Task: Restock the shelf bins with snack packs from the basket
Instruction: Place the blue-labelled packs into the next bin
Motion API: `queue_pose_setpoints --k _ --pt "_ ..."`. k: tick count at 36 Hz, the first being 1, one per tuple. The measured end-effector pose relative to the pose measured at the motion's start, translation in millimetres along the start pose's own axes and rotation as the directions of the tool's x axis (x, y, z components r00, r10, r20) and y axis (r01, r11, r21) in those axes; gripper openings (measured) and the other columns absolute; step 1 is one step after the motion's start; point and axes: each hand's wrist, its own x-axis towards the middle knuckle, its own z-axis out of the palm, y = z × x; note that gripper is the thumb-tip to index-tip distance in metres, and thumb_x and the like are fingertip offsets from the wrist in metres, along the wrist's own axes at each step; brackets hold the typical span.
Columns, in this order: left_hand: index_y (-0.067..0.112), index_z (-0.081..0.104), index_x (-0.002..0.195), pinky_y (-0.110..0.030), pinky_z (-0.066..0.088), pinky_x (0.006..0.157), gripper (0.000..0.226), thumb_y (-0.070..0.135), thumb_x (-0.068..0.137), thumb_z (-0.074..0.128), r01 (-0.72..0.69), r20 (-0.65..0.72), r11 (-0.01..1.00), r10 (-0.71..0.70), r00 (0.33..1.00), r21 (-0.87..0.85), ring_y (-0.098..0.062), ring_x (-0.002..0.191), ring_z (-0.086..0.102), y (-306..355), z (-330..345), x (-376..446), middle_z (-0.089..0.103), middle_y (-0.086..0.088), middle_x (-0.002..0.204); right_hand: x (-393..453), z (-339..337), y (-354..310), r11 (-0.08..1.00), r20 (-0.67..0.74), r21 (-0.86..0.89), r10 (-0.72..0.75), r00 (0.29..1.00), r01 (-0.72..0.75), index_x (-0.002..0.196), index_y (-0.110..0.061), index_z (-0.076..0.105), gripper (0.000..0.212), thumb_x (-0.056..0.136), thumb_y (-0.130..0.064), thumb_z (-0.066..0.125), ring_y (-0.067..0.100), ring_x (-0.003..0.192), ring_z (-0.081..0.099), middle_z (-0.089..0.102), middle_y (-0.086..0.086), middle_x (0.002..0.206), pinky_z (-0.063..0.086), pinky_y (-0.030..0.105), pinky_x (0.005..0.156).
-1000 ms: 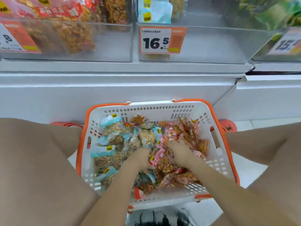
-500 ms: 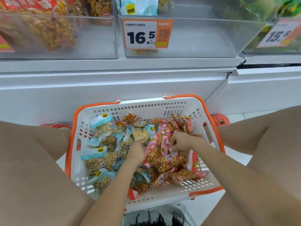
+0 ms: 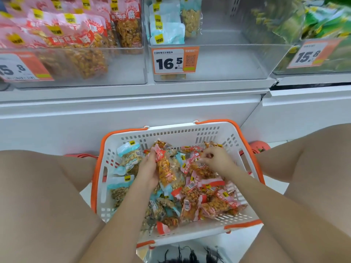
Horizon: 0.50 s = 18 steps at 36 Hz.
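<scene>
A white basket with an orange rim (image 3: 190,130) sits on the floor between my knees, full of red-topped and blue-topped snack packs. My left hand (image 3: 149,170) grips a red-topped pack (image 3: 166,168) lifted slightly above the pile. My right hand (image 3: 216,160) pinches another red pack (image 3: 193,164) lying on the heap. Blue packs (image 3: 129,156) fill the basket's left side. Above, a clear bin (image 3: 76,80) holds red packs, and the middle bin (image 3: 218,61) has a few blue packs at its back left.
Price tags read 16.5 (image 3: 174,60) on the middle bin and 15.8 (image 3: 311,54) on the right bin, which holds green packs (image 3: 313,21). A white shelf base (image 3: 133,111) runs behind the basket. My knees flank the basket on both sides.
My left hand has lifted a red-topped pack up off the pile. My right hand shifted up and right to another red pack. The view tilted upward, showing more of the bins.
</scene>
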Motion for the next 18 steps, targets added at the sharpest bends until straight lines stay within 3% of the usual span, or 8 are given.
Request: queue_pose_setpoints --k 3,5,9,12,15,16,18 --pt "0.009 0.056 0.124 -0.045 0.054 0.078 0.048 0.045 0.099 0.038 0.134 0.029 0.991 -0.134 0.991 0.007 -0.028 0.098 0.066 -0.6 -3.8 -4.9 0.068 -0.018 0.107 0.3 -7.1 -16.0 0.985 -0.07 0.171 0.033 0.997 -0.021 0.069 -0.013 0.058 0.023 0.09 -0.012 0.066 0.019 0.056 0.057 0.062 0.01 0.066 0.051 0.035 0.057" --pt "0.006 0.052 0.129 -0.046 0.055 0.078 0.053 0.047 0.1 0.034 0.191 0.053 0.981 -0.192 0.98 0.02 -0.031 0.097 0.067 -0.8 -6.1 -6.0 0.068 -0.02 0.109 1.1 -14.1 -25.9 0.976 -0.141 0.216 0.023 0.99 0.008 0.068 -0.014 0.056 0.024 0.091 -0.011 0.065 0.017 0.056 0.058 0.062 0.006 0.063 0.054 0.037 0.061" --pt "0.0 0.056 0.114 -0.038 0.059 0.054 0.046 0.039 0.102 0.036 0.236 0.119 0.97 -0.242 0.963 0.063 -0.028 0.073 0.072 -0.5 -4.5 -17.5 0.072 -0.02 0.086 -6.5 -24.1 -47.3 0.957 -0.308 0.26 -0.043 0.95 0.127 0.069 -0.017 0.052 0.026 0.093 -0.009 0.061 0.015 0.059 0.061 0.062 0.003 0.068 0.051 0.032 0.064" --pt "0.0 0.054 0.116 -0.046 0.056 0.074 0.044 0.037 0.102 0.035 0.275 0.111 0.954 -0.288 0.951 0.122 -0.032 0.086 0.069 -2.8 -3.5 -22.9 0.072 -0.022 0.089 -18.1 -23.5 -67.7 0.917 -0.462 0.274 -0.138 0.876 0.289 0.071 -0.022 0.052 0.026 0.093 -0.011 0.06 0.01 0.075 0.065 0.067 -0.004 0.076 0.05 0.026 0.069" --pt "0.004 0.045 0.133 -0.062 0.039 0.1 0.051 0.042 0.102 0.032 0.345 0.105 0.93 -0.359 0.927 0.128 -0.039 0.113 0.057 -2.0 -6.7 -19.5 0.06 -0.026 0.122 -32.9 -18.5 -82.1 0.89 -0.399 0.234 -0.28 0.873 0.392 0.08 -0.014 0.063 0.012 0.091 -0.009 0.063 -0.009 0.086 0.061 0.068 -0.014 0.088 0.049 0.012 0.072" --pt "0.006 0.042 0.136 -0.066 0.035 0.101 0.054 0.046 0.101 0.031 0.358 0.127 0.928 -0.37 0.92 0.104 -0.041 0.118 0.054 -1.5 -7.9 -17.5 0.055 -0.026 0.129 -37.6 -14.6 -82.3 0.882 -0.344 0.186 -0.355 0.869 0.434 0.084 -0.01 0.066 0.007 0.09 -0.008 0.064 -0.011 0.089 0.061 0.07 -0.013 0.092 0.05 0.01 0.075" --pt "0.007 0.044 0.136 -0.068 0.042 0.091 0.061 0.053 0.1 0.028 0.348 0.195 0.937 -0.346 0.918 0.022 -0.044 0.113 0.056 1.2 -9.2 -15.1 0.052 -0.027 0.134 -46.6 -4.0 -77.5 0.831 -0.217 0.058 -0.53 0.82 0.553 0.092 -0.007 0.07 0.007 0.089 -0.006 0.064 -0.001 0.093 0.065 0.073 -0.003 0.098 0.051 0.013 0.086"
